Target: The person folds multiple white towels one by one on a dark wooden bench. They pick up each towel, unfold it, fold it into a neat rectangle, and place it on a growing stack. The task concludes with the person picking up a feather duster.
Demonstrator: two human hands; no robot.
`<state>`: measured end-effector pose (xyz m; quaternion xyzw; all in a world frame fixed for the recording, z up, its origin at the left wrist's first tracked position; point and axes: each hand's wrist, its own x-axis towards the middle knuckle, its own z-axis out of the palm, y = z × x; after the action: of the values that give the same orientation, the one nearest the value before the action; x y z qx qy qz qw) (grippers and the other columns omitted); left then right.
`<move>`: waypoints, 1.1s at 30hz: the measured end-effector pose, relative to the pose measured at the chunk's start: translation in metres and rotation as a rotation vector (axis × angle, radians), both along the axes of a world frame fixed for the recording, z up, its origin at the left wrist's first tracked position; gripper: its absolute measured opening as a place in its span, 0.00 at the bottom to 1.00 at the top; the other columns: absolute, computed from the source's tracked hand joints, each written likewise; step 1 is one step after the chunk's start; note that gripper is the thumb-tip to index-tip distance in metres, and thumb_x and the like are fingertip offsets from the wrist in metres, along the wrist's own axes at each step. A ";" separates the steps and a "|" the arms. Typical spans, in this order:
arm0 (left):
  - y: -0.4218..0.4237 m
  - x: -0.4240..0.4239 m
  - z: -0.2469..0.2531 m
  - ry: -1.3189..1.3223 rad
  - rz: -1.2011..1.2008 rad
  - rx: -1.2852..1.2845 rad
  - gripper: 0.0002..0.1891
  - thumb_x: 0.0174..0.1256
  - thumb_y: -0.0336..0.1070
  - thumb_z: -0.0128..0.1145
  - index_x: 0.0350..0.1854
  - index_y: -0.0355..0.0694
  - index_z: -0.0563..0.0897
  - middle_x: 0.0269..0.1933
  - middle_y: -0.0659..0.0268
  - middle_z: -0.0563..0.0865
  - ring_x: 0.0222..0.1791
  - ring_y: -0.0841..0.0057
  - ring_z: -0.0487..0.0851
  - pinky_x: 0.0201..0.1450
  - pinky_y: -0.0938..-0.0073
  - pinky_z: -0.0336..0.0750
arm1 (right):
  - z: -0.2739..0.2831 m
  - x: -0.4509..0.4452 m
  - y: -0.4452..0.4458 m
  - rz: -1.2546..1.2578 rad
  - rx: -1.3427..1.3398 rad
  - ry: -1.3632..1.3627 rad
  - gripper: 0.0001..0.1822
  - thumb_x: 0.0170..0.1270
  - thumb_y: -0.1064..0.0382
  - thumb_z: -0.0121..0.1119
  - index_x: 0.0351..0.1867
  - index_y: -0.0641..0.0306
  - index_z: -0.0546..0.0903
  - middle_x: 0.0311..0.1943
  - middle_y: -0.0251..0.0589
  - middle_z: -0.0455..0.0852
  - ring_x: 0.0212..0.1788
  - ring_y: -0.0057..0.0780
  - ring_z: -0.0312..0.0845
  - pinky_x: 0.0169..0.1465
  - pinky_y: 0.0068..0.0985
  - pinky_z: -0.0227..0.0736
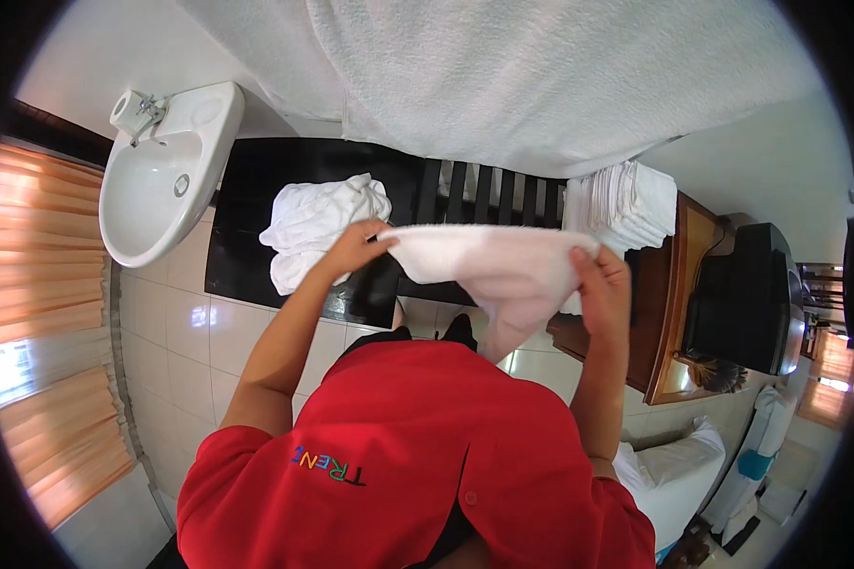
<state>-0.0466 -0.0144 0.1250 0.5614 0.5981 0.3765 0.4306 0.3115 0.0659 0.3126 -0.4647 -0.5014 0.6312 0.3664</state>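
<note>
A white terry towel (498, 256) is stretched between both hands in front of my red shirt, its lower part hanging down in a fold. My left hand (363, 247) pinches one top corner between thumb and fingers. At the opposite end, my right hand (601, 284) grips the other upper corner. Crumpled white towels (324, 213) lie on a black bench top (256, 171) beyond my left forearm. On the slatted end, past my right hand, stands a neat stack of folded white towels (623, 203).
Large white towels (541, 78) hang overhead. A washbasin (164, 171) with a tap is at the left, near orange curtains (50, 320). At the right are a wooden cabinet (665, 306), a black television (744, 302) and a bed with a white pillow (683, 455).
</note>
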 end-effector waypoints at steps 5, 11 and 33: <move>0.054 -0.036 0.067 -0.308 0.191 0.082 0.07 0.65 0.31 0.63 0.42 0.35 0.86 0.37 0.73 0.86 0.37 0.89 0.78 0.44 0.85 0.72 | 0.008 0.024 0.047 -0.187 0.087 0.078 0.11 0.68 0.61 0.61 0.45 0.66 0.84 0.37 0.33 0.88 0.35 0.17 0.81 0.39 0.19 0.76; 0.086 -0.033 0.154 -0.417 0.196 0.295 0.03 0.64 0.29 0.63 0.37 0.36 0.85 0.35 0.71 0.86 0.37 0.87 0.81 0.44 0.84 0.74 | 0.033 0.042 0.074 -0.156 0.166 0.195 0.12 0.69 0.61 0.59 0.49 0.66 0.82 0.39 0.35 0.88 0.38 0.20 0.82 0.45 0.22 0.75; -0.022 0.006 -0.083 -0.290 0.135 -0.456 0.07 0.63 0.36 0.65 0.36 0.37 0.84 0.33 0.75 0.84 0.34 0.89 0.76 0.39 0.84 0.70 | -0.254 0.117 -0.006 -0.002 -0.404 -0.299 0.15 0.67 0.57 0.62 0.46 0.67 0.83 0.34 0.29 0.82 0.35 0.16 0.74 0.42 0.20 0.71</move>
<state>-0.0401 -0.0362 0.0421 0.3491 0.6354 0.3365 0.6009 0.4286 0.0604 0.0586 -0.6172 -0.4131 0.6426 0.1885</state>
